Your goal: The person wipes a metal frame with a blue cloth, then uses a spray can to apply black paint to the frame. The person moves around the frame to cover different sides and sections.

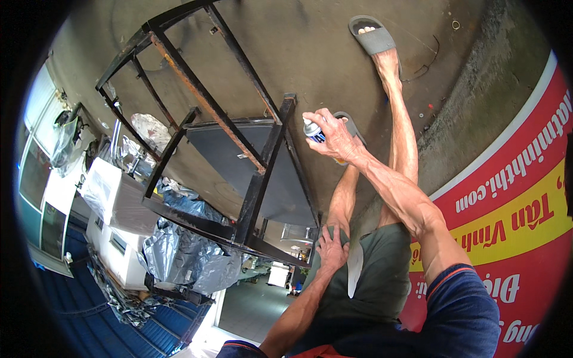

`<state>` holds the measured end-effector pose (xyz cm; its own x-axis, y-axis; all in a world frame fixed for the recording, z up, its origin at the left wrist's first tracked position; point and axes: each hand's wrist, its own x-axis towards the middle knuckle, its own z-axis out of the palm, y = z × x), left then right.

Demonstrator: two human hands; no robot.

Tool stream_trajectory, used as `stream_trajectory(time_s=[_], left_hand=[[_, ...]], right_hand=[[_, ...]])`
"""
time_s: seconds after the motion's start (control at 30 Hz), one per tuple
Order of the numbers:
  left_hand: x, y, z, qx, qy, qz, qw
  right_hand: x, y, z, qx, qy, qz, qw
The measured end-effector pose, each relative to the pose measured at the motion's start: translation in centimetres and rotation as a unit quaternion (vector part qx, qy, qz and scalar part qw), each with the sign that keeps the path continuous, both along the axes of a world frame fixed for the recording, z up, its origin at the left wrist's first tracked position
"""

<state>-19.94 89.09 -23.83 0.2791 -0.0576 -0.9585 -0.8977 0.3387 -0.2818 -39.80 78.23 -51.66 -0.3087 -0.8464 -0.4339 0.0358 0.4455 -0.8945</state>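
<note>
The person's right hand point(335, 138) is raised in front of the body with its grip closed around a spray can point(313, 130). The can is small, with a white cap and a blue-and-white body; only its upper part shows above the fingers. The can sits just beside the upper end of one black leg of a metal frame point(262, 173), close to the leg but not visibly touching it.

The metal frame is made of black-painted angle bars. One long bar point(197, 89) shows a strip of orange-brown rust along its length. A dark flat panel point(239, 161) is fitted inside the frame.

The left hand point(332, 247) rests flat on the person's left knee, on the grey-green shorts point(382, 268). Its grip is spread and holds nothing.

The left foot wears a grey slide sandal point(373, 37) and is planted on the concrete floor point(334, 48), well apart from the can. A second sandal point(352, 124) is partly hidden behind the right hand.

Beyond the frame stand a white cabinet point(113, 203) and crumpled grey plastic sheeting point(179, 250). A red and yellow banner point(513, 197) lies on the person's right side.
</note>
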Motion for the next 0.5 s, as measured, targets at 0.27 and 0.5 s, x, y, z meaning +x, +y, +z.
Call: stream_trajectory(time_s=[0.27,0.5], left_hand=[[-0.2,0.0,0.1,-0.015,0.014,0.011,1.0],[-0.4,0.1,0.2,-0.022,0.022,0.015,0.999]], right_hand=[[-3.1,-6.7,-2.4,-0.091,0.038,-0.21,0.973],[-3.6,-5.7,-1.8,-0.092,0.028,-0.172,0.98]])
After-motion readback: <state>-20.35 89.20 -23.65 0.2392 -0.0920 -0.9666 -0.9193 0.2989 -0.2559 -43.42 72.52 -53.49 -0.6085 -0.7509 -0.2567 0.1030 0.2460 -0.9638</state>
